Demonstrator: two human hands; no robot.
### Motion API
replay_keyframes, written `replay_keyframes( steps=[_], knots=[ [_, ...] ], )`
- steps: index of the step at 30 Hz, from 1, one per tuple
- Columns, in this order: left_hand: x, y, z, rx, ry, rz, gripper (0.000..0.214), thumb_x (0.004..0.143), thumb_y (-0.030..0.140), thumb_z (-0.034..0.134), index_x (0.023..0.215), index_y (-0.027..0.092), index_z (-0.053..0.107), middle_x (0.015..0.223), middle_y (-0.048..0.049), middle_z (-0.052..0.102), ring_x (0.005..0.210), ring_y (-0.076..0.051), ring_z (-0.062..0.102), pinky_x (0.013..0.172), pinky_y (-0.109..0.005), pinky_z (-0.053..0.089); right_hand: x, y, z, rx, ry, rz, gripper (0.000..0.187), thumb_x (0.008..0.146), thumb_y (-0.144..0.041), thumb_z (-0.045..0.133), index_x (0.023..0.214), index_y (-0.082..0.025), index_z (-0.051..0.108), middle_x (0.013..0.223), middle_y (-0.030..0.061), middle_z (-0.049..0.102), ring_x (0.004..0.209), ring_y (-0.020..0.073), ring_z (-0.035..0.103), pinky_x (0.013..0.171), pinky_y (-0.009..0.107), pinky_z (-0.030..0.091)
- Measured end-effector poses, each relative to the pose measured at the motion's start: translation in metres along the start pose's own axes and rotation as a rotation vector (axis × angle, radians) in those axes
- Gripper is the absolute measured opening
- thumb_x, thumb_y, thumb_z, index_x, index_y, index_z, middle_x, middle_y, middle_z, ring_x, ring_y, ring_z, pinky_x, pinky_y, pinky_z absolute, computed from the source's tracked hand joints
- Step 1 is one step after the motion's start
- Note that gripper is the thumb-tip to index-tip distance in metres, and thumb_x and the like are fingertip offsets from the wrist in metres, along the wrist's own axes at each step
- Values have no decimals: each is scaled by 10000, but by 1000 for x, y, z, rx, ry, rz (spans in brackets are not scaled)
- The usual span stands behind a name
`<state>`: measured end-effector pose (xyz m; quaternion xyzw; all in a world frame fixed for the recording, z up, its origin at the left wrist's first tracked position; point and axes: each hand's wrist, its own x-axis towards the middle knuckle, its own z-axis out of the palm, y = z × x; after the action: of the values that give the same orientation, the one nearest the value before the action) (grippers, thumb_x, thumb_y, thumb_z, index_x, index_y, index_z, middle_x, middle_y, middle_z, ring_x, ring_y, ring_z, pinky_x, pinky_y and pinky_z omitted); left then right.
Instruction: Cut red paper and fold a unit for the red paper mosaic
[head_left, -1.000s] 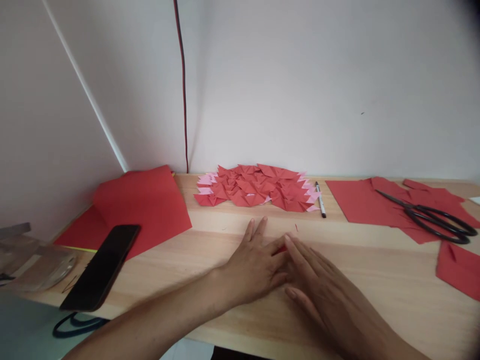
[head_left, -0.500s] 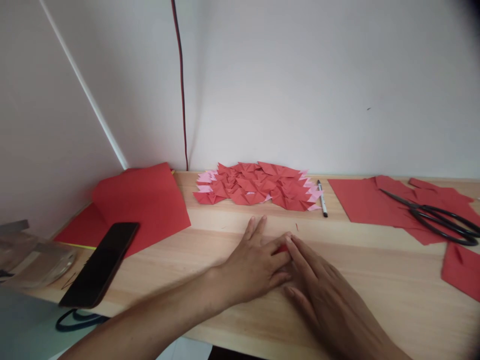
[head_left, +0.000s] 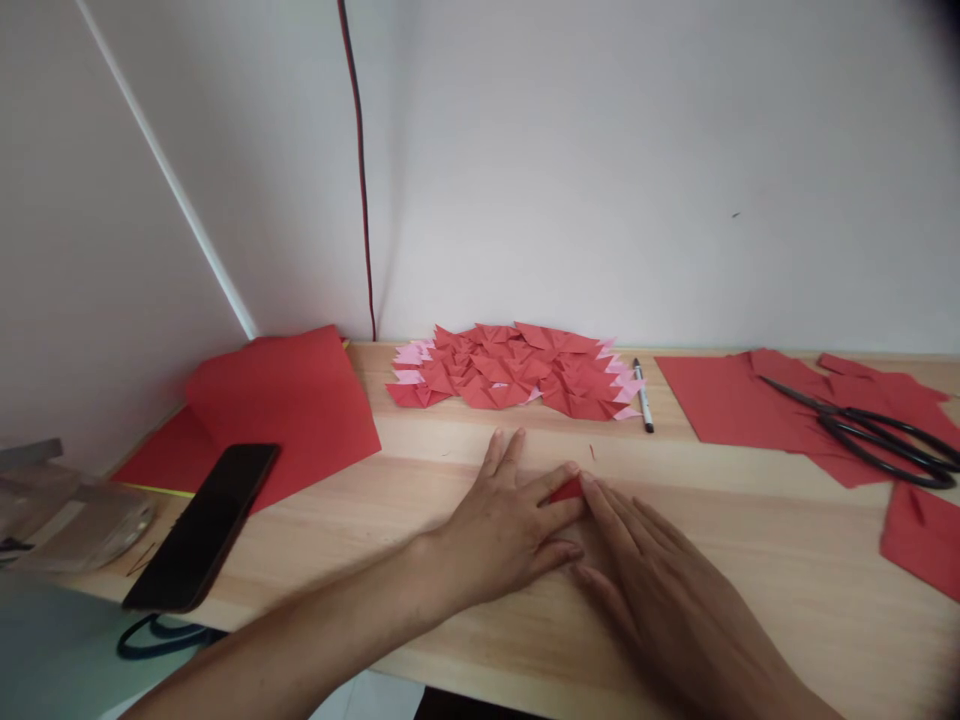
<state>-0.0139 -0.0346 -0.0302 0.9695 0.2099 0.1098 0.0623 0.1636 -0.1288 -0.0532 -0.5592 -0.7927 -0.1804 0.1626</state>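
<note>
A small piece of red paper lies on the wooden table, mostly hidden under my fingers. My left hand is open over it, fingers spread and pressing down on the paper and the tabletop. From the right, my right hand reaches in with fingers stretched out and fairly close together, its fingertips at the paper's right edge. Beyond the hands, a pile of folded red and pink paper pieces lies in overlapping rows near the wall.
A black-and-white pen is right of the pile. Farther right, black-handled scissors rest on red paper sheets. At left are large red sheets, a dark phone and a clear plastic container.
My right fingertips have shifted slightly right and down, and more of the red paper shows between the hands. The left hand has barely moved.
</note>
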Motion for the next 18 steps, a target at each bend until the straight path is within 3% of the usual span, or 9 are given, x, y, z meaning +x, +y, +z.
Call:
replay_keyframes(
  steps=[7,13,18],
  knots=[
    [-1,-2,2,-45,-23,-31,559,926,527,346,1423,271,340,1486,11,353,1402,-412,38,1077,-692,53,-15,5,3,-46,-13,3,704,961,-394,301,1496,-27,29,1282,222,571,1104,263,611,882,433,512],
    [-1,0,0,-61,-42,-57,557,920,541,349,1401,261,372,1487,30,353,1410,-391,15,1097,-665,44,-32,12,-3,-65,-31,13,680,958,-422,306,1488,-31,142,1313,208,550,1150,269,579,957,458,453],
    [-1,0,0,-66,-63,-71,569,916,559,338,1413,280,348,1488,30,350,1410,-396,22,1087,-678,41,-32,12,-9,-75,-23,-2,685,959,-421,298,1489,-22,127,1309,207,554,1149,270,579,954,451,447]
  ],
)
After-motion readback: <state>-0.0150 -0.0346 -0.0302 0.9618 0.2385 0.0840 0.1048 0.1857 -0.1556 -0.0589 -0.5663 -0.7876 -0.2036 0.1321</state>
